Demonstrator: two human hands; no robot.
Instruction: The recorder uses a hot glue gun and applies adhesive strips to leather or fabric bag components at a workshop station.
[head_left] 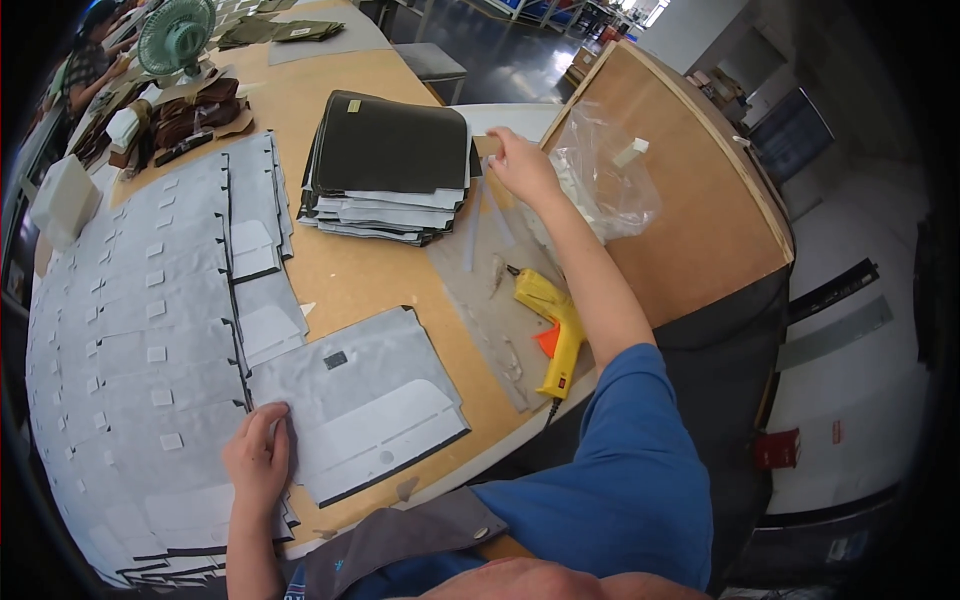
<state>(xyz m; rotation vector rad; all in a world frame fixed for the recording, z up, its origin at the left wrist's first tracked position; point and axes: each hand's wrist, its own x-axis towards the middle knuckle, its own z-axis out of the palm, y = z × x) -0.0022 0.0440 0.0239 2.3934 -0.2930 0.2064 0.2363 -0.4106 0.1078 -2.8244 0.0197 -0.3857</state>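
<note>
My left hand, its fingers curled, rests at the left edge of a grey fabric panel. A small dark patch lies on that panel, above a paler pocket piece. Overlapping grey panels with small white squares spread to the left. Stretched forward, my right hand has its fingers bent together just right of a stack of dark-covered panels; whatever they hold is too small to make out. Below my right forearm lies a yellow glue gun with an orange trigger.
A clear plastic bag with white pieces sits against an upright wooden board. Glue-stained grey sheeting covers the table's right side. Farther off are a green fan, brown bundles, a white container and another person.
</note>
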